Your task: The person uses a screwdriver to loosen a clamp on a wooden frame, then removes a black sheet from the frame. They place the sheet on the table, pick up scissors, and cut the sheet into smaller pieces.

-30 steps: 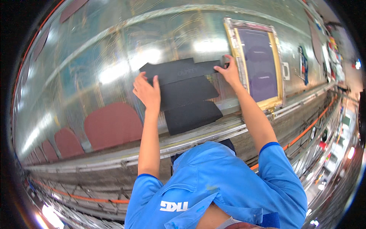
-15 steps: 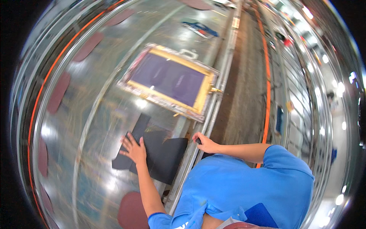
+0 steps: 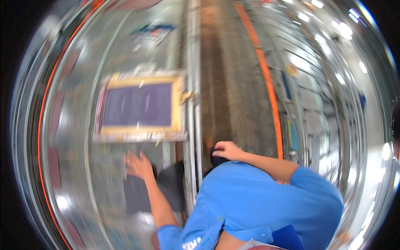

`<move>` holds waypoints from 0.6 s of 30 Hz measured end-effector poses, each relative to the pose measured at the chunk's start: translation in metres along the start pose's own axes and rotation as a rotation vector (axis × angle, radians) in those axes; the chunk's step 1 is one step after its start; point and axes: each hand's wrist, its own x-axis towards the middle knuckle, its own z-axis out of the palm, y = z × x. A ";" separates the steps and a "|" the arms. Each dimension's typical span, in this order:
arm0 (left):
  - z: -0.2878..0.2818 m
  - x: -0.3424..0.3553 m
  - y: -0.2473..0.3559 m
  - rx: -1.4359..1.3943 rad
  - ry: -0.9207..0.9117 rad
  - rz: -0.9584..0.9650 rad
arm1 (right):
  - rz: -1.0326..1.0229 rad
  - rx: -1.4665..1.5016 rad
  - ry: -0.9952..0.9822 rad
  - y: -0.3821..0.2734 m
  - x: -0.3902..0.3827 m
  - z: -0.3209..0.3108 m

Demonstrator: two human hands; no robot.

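Observation:
My left hand point(image 3: 138, 165) is open, its fingers spread at the far edge of some flat black sheet pieces point(image 3: 143, 193) on the long table. It is blurred, and whether it touches the top piece I cannot tell. Just beyond it lies a screen-printing frame point(image 3: 178, 110) with yellowish wooden sides and a dark purple mesh. My right hand point(image 3: 228, 150) is closed, fingers curled, right of the table's metal rail and close to my body. A dark patch shows under its fingers; what they hold, if anything, is hidden.
Metal rails point(image 3: 193, 83) run along the table's right side. Farther up the table lies a blurred blue and white item point(image 3: 152, 33). Dark red rounded pieces point(image 3: 54, 166) line the left side. An orange strip point(image 3: 266, 79) runs along the floor beside racks point(image 3: 310, 104).
My view has turned, so the frame and table now appear straighter and farther left. My left hand has shifted toward the frame across the black pieces. My right hand is farther from the rail.

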 end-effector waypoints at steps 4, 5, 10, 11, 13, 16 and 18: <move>-0.014 0.021 -0.017 -0.132 0.054 0.081 | 0.077 0.084 0.085 0.017 0.012 -0.013; -0.017 0.030 -0.021 -0.203 0.018 0.087 | 0.064 0.206 0.060 0.040 0.022 -0.013; -0.034 0.007 0.042 -0.457 0.248 0.019 | 0.042 0.531 -0.076 0.014 0.072 -0.065; -0.036 -0.015 0.071 -0.673 0.268 0.028 | 0.075 0.551 -0.114 0.011 0.079 -0.074; -0.052 -0.049 0.144 -1.120 -0.084 -0.060 | 0.068 0.591 -0.180 0.005 0.116 -0.093; -0.073 -0.080 0.254 -1.525 -0.497 -0.068 | -0.024 0.704 -0.243 -0.004 0.167 -0.136; -0.091 -0.087 0.294 -1.593 -0.526 -0.125 | -0.133 0.773 -0.291 -0.021 0.192 -0.147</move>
